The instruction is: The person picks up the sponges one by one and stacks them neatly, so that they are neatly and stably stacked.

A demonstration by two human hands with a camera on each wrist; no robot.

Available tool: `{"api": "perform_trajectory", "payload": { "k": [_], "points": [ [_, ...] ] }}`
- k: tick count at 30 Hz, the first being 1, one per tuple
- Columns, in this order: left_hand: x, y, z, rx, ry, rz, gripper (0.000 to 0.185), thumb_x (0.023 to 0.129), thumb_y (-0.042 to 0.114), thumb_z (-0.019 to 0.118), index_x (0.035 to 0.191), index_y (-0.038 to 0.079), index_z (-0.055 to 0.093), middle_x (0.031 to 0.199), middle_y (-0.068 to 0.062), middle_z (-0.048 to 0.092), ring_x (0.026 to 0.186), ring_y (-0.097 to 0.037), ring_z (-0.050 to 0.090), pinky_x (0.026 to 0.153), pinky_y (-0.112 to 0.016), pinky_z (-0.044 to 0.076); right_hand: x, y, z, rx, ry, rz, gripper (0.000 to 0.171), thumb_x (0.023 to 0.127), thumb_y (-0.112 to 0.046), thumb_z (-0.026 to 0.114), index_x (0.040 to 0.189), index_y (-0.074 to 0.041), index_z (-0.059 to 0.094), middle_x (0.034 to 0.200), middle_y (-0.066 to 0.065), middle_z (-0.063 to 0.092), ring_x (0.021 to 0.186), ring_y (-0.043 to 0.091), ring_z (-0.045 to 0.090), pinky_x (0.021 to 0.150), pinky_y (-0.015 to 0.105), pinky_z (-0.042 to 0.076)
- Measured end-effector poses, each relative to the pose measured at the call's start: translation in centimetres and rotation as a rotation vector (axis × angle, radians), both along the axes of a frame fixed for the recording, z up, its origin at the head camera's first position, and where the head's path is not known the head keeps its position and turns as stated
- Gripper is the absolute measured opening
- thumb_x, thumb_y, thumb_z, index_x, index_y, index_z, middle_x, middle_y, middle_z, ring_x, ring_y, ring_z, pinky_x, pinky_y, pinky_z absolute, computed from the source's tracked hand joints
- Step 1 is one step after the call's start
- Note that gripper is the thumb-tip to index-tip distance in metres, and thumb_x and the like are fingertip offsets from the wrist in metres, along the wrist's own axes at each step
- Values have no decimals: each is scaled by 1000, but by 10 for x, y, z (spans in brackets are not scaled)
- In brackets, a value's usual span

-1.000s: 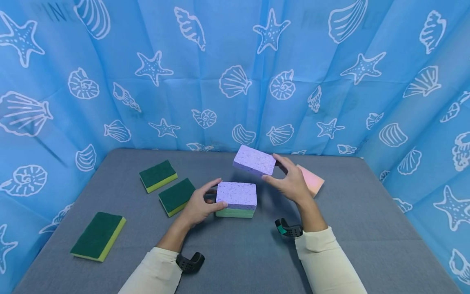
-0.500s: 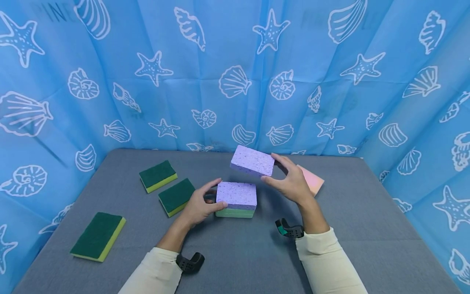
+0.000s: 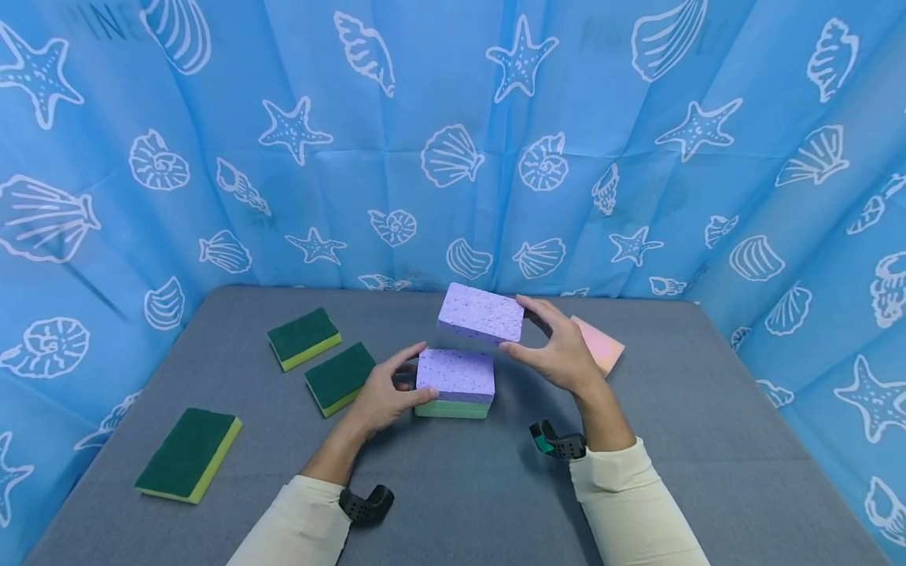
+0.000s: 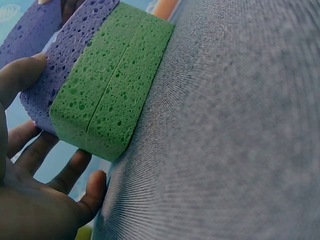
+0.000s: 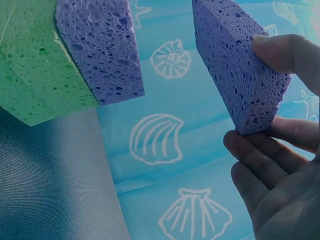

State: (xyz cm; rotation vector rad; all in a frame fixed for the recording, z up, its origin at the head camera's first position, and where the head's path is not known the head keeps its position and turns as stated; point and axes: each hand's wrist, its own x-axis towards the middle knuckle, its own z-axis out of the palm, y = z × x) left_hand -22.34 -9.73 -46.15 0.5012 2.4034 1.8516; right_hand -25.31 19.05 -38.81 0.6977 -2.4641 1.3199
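Note:
In the head view my right hand (image 3: 555, 346) pinches a purple sponge (image 3: 483, 311) by its right end, thumb in front and fingers behind. This sponge is slightly tilted and in the air above a stack. A second purple sponge (image 3: 456, 371) forms the top of that stack, over two green sponges (image 4: 107, 85) lying flat one on the other. My left hand (image 3: 385, 397) grips the stacked purple sponge at its left end, the thumb on the near edge. In the right wrist view a gap shows between the raised purple sponge (image 5: 235, 65) and the stack.
Several green-and-yellow scouring sponges (image 3: 189, 454) lie on the left of the grey cloth-covered table (image 3: 453, 503). A pink-orange sponge (image 3: 600, 346) lies behind my right hand, partly hidden by it. A blue shell-print curtain (image 3: 396, 181) hangs along the back and sides.
My right hand has moved a little to the left with the raised purple sponge, which is now more nearly above the stack. My left hand and the stack have stayed in place.

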Motion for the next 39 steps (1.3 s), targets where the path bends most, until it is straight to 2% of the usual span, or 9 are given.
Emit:
{"api": "perform_trajectory", "payload": {
  "k": [8,17,23,31,39],
  "points": [
    [-1,0,-3,0,32,2,78,81,30,79,146,8,42,136,-15,50,118,-36,48,89,-51,45,2,-2,3,-1,7,36,75,76,-18,85,138,3,49,135,14,52,125,28,47,102,49,36],
    [-2,0,-1,21,-20,-8,74,82,23,79,146,13,44,138,-13,49,120,-32,47,93,-51,43,3,-5,2,19,-11,49,76,75,-18,85,139,1,48,136,12,51,127,27,45,103,46,36],
    [-2,0,-1,28,-20,-5,74,82,21,79,146,13,44,137,-13,50,119,-32,48,92,-50,44,4,-7,2,23,-26,77,76,76,-20,85,139,1,48,135,12,51,127,26,45,103,46,36],
    [-2,1,-2,30,-31,0,75,81,21,80,146,12,44,134,-12,52,118,-31,50,91,-49,44,5,-8,-1,51,-52,120,74,76,-22,85,138,1,50,134,11,52,126,25,46,103,39,36],
    [-1,1,-1,35,-18,8,75,81,22,80,146,12,44,134,-11,52,117,-31,50,91,-50,45,4,-8,-1,50,-74,145,73,77,-22,84,137,0,50,135,12,51,127,27,45,103,45,36]
  ]
}}
